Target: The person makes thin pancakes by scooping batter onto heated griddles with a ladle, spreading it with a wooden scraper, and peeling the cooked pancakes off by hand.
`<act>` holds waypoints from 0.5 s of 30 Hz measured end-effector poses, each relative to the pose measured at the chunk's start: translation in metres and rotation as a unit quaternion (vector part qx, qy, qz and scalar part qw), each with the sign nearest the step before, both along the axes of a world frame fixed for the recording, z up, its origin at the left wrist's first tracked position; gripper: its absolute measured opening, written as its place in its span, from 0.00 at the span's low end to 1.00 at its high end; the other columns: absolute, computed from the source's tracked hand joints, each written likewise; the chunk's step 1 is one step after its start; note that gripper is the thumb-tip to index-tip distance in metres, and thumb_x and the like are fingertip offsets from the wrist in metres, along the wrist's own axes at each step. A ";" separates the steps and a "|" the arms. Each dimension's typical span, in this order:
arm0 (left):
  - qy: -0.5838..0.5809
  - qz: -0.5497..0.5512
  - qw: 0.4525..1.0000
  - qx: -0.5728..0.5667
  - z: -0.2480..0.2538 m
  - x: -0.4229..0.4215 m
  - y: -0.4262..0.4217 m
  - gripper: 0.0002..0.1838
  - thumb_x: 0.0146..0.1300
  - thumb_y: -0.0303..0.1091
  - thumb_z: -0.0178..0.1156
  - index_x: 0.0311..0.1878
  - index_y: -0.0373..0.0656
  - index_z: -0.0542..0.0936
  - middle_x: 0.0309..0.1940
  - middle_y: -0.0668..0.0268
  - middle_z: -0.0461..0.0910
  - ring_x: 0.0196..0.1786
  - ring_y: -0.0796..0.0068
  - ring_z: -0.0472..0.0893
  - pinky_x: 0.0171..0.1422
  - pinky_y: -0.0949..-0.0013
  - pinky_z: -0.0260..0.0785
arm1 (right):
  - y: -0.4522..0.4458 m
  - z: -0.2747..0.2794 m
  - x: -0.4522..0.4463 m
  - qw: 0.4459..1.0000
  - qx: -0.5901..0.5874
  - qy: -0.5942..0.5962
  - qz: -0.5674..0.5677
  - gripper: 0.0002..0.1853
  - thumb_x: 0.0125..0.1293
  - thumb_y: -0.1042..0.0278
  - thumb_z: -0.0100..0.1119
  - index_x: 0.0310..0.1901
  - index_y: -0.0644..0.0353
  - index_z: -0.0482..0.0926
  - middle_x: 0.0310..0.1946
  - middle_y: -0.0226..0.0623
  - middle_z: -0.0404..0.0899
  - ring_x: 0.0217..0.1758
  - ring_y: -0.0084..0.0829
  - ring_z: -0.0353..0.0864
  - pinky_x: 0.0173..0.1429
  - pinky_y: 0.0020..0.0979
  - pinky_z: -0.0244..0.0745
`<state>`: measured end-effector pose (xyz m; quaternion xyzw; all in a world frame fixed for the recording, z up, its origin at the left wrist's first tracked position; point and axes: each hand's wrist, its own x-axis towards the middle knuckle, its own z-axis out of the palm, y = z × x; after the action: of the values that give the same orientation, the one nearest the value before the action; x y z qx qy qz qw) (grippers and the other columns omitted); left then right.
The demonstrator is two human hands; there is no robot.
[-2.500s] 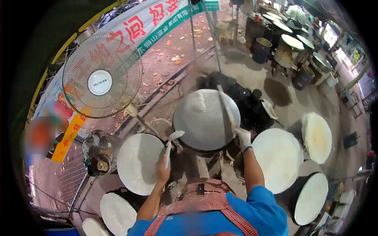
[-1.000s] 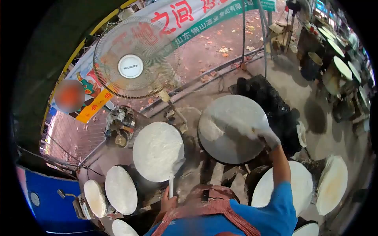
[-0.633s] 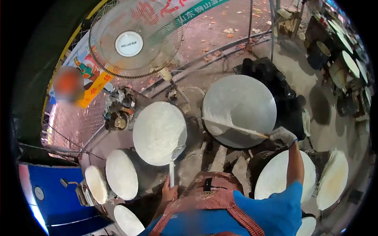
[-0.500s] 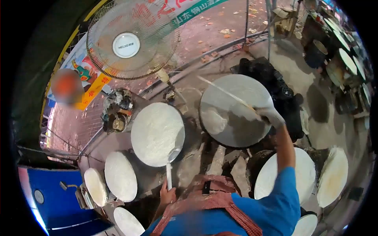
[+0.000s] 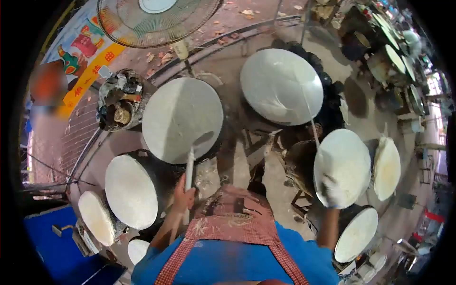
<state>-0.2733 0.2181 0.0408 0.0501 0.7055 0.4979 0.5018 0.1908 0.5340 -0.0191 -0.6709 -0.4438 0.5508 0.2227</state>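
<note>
My left hand (image 5: 183, 195) is closed around the pale handle of a ladle (image 5: 189, 172). The ladle's bowl hangs over the front of a round griddle (image 5: 176, 111) with a pale coating, half in shadow. My right hand (image 5: 334, 194), in a whitish glove, is over the lower part of a round griddle with a pale sheet (image 5: 349, 159) on the right. Its fingers are blurred. A thin stick (image 5: 311, 124) slants from the glossy grey griddle (image 5: 270, 88) toward this pale sheet; whether my right hand touches it is unclear.
A fan (image 5: 156, 28) stands at the back left beside a bin of scraps (image 5: 122, 102). More pale-topped round griddles flank me, one at left (image 5: 131, 190) and one at right (image 5: 357, 235). Black lumps (image 5: 331, 95) lie behind the glossy griddle. A person (image 5: 47, 88) is at far left.
My right hand has moved from the glossy griddle down to the pale sheet on the right. The glossy griddle's surface looks paler and shinier. My left hand still grips the ladle. The view has shifted.
</note>
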 end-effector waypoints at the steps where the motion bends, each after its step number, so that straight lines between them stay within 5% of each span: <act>1: -0.003 -0.016 0.999 0.034 0.008 -0.005 -0.003 0.36 0.60 0.23 0.50 0.71 0.55 0.49 0.15 0.70 0.63 0.10 0.81 0.61 0.11 0.73 0.55 | -0.022 0.013 -0.065 0.996 0.005 0.084 0.002 0.23 0.53 0.58 0.63 0.47 0.64 0.78 0.25 0.26 0.75 0.22 0.18 0.69 0.23 0.19 0.62; 4: 0.008 -0.007 1.000 0.018 0.026 -0.008 -0.006 0.37 0.60 0.24 0.49 0.71 0.54 0.48 0.15 0.71 0.62 0.10 0.83 0.60 0.10 0.75 0.54 | -0.062 0.001 -0.211 0.982 -0.002 0.188 0.004 0.20 0.57 0.66 0.62 0.50 0.67 0.76 0.34 0.28 0.79 0.31 0.19 0.72 0.30 0.20 0.66; 6: -0.010 -0.003 0.999 0.038 0.042 -0.007 -0.009 0.37 0.60 0.23 0.50 0.70 0.55 0.48 0.15 0.71 0.61 0.10 0.83 0.61 0.10 0.76 0.53 | -0.054 -0.061 -0.257 0.959 0.234 -0.030 0.156 0.22 0.59 0.58 0.56 0.53 0.60 0.74 0.48 0.41 0.79 0.51 0.33 0.76 0.55 0.28 0.65; 7: -0.005 0.000 1.000 0.025 0.047 -0.003 -0.016 0.37 0.59 0.23 0.50 0.70 0.56 0.48 0.15 0.71 0.61 0.10 0.83 0.61 0.10 0.76 0.53 | -0.063 -0.020 -0.256 0.964 0.195 -0.058 0.169 0.22 0.57 0.54 0.57 0.52 0.53 0.76 0.42 0.44 0.80 0.45 0.40 0.78 0.49 0.31 0.70; 9: 0.002 0.001 1.000 0.018 0.051 -0.001 -0.022 0.38 0.59 0.23 0.50 0.70 0.59 0.48 0.14 0.71 0.60 0.10 0.83 0.61 0.09 0.76 0.53 | -0.069 0.003 -0.233 0.902 0.220 -0.320 0.188 0.21 0.56 0.51 0.58 0.50 0.48 0.77 0.34 0.45 0.80 0.38 0.46 0.78 0.42 0.39 0.72; 10: -0.023 -0.004 0.999 0.040 0.048 -0.001 -0.029 0.38 0.59 0.22 0.49 0.70 0.61 0.48 0.13 0.71 0.59 0.10 0.83 0.61 0.09 0.76 0.53 | -0.072 -0.014 -0.207 0.874 0.328 -0.323 0.157 0.18 0.55 0.50 0.60 0.48 0.42 0.78 0.28 0.45 0.78 0.32 0.49 0.77 0.36 0.44 0.72; 11: -0.032 -0.011 0.998 0.046 0.040 -0.002 -0.037 0.38 0.59 0.21 0.48 0.70 0.61 0.48 0.13 0.71 0.59 0.10 0.82 0.61 0.09 0.74 0.54 | -0.069 -0.022 -0.184 0.870 0.245 -0.387 0.181 0.21 0.56 0.54 0.60 0.52 0.46 0.76 0.31 0.44 0.80 0.32 0.42 0.79 0.35 0.38 0.73; 12: -0.043 -0.004 0.998 0.040 0.042 -0.003 -0.036 0.38 0.59 0.21 0.48 0.70 0.60 0.47 0.13 0.71 0.59 0.10 0.81 0.61 0.09 0.74 0.54 | -0.067 -0.010 -0.187 0.963 0.206 -0.153 0.081 0.22 0.56 0.56 0.61 0.53 0.50 0.76 0.33 0.43 0.81 0.33 0.36 0.80 0.36 0.34 0.74; 14: -0.077 0.016 0.996 0.037 0.044 0.004 -0.041 0.38 0.59 0.21 0.47 0.70 0.60 0.47 0.13 0.71 0.59 0.10 0.80 0.61 0.09 0.73 0.54 | -0.073 0.031 -0.214 0.986 0.142 0.081 -0.043 0.22 0.56 0.58 0.61 0.52 0.58 0.76 0.36 0.43 0.82 0.35 0.26 0.79 0.40 0.28 0.73; 15: -0.094 0.027 0.994 0.049 0.044 0.005 -0.040 0.37 0.59 0.22 0.47 0.70 0.60 0.47 0.13 0.70 0.59 0.10 0.80 0.61 0.09 0.73 0.54 | -0.070 0.047 -0.238 0.986 0.139 0.074 -0.064 0.22 0.57 0.59 0.60 0.51 0.62 0.76 0.37 0.43 0.82 0.37 0.23 0.79 0.43 0.26 0.73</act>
<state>-0.2683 0.1781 0.0846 0.0090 0.6311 0.5476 0.5493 -0.0469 0.4641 0.0275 -0.6183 -0.4542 0.5164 0.3806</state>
